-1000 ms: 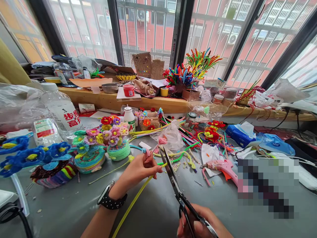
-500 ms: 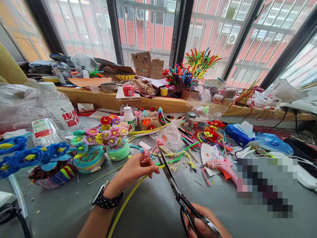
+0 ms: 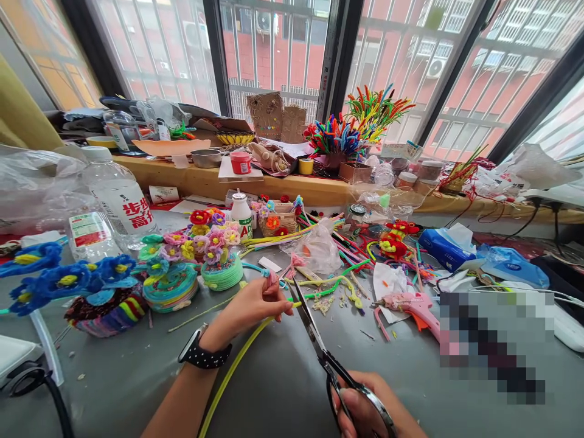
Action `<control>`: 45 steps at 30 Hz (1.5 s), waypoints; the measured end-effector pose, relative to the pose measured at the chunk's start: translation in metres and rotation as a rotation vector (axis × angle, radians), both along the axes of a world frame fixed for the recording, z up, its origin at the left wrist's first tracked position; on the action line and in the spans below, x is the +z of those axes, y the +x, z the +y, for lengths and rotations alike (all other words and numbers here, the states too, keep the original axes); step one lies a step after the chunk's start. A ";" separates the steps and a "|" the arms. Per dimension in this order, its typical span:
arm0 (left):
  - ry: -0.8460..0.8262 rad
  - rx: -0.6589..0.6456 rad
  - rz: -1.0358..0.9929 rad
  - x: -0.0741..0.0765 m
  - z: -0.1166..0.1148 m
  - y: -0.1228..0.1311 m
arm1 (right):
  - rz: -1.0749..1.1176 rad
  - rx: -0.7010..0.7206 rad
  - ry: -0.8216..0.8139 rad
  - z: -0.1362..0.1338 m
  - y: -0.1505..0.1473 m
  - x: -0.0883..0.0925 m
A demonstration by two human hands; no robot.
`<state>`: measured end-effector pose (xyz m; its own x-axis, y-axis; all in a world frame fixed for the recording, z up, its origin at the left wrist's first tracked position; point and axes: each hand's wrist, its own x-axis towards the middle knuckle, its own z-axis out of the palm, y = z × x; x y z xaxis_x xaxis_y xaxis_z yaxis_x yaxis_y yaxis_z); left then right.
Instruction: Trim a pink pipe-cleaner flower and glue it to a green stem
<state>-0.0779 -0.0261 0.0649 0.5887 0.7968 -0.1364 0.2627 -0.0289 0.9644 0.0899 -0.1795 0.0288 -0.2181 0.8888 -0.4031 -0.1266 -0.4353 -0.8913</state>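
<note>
My left hand (image 3: pixel 253 307) pinches a long yellow pipe cleaner (image 3: pixel 228 378) near one end; the rest curves down toward the bottom edge. A small pink fuzzy piece (image 3: pixel 272 278) shows at the upper fingers of that hand, partly hidden. In my right hand (image 3: pixel 365 398) is a pair of black-handled scissors (image 3: pixel 314 331), fingers through the loops. The blades are slightly apart, with the yellow tip at or between them; I cannot tell if they touch it. A green pipe cleaner (image 3: pixel 335 285) lies on the table just beyond the blades.
Pipe-cleaner flower pots (image 3: pixel 223 272) and a blue-flowered pot (image 3: pixel 104 310) stand at left, beside plastic bottles (image 3: pixel 123 194). A pink glue gun (image 3: pixel 410 302) lies at right, near a blue tissue pack (image 3: pixel 444 249). Colourful pipe cleaners (image 3: pixel 335 143) crowd the windowsill.
The view has shifted slightly, so the background sits a little further right. My left hand still holds the yellow pipe cleaner, and the scissor blades look slightly closer together.
</note>
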 end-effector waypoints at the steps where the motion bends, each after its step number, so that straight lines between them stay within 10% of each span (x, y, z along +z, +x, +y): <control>1: -0.001 -0.003 0.001 -0.002 0.001 0.000 | -0.004 0.001 -0.005 0.001 0.000 0.000; 11: 0.018 0.004 0.044 0.002 0.001 -0.001 | -0.066 -0.030 -0.006 0.006 0.004 -0.018; 18: 0.284 0.252 0.116 0.004 0.008 -0.007 | -0.079 -0.152 -0.008 -0.002 0.014 -0.017; 31: 0.773 0.564 0.631 0.010 0.030 -0.008 | -1.142 0.312 0.364 -0.007 0.063 0.009; 38: 0.778 0.448 0.763 0.003 0.025 0.002 | -1.302 0.478 0.324 -0.008 0.058 0.018; 45: 0.836 0.029 0.691 -0.007 0.007 0.028 | -1.339 0.484 0.330 -0.007 0.054 0.016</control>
<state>-0.0498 -0.0189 0.0575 0.5726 0.8038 0.1614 0.7525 -0.5934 0.2857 0.1438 -0.1866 0.0447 -0.1501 0.9293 -0.3375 0.9563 0.0498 -0.2881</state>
